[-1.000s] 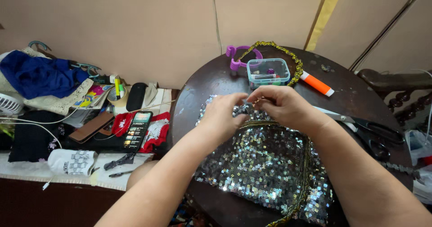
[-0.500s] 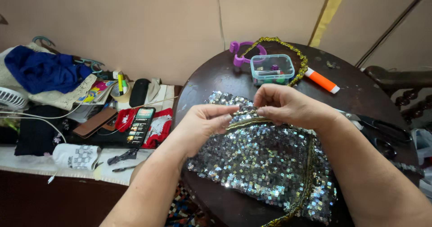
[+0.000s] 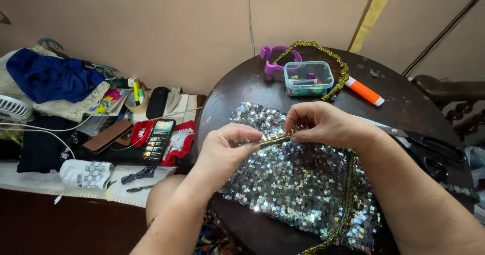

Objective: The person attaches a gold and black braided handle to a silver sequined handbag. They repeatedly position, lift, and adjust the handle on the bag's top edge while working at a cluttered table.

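Clear bead box (image 3: 308, 78), orange marker (image 3: 365, 91), scissors (image 3: 429, 146), phone (image 3: 157, 140), blue cloth (image 3: 48, 77).

Soft, even indoor light | sparkle glare on sequin fabric (image 3: 298, 184) (centre) | faint shadows | sharp focus, slight edge distortion

Silver sequin fabric (image 3: 298, 184), gold trim (image 3: 277, 139)

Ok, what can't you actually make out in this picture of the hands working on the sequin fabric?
Head view only:
- Fingertips of the left hand and right hand: curled round the gold trim, so any needle or thread is hidden or too small to tell.
- Sequin fabric: its near edge is cut off by the frame and covered by the forearms.
- Scissors: partly behind the right forearm.
- Clear plastic box: contents too small.
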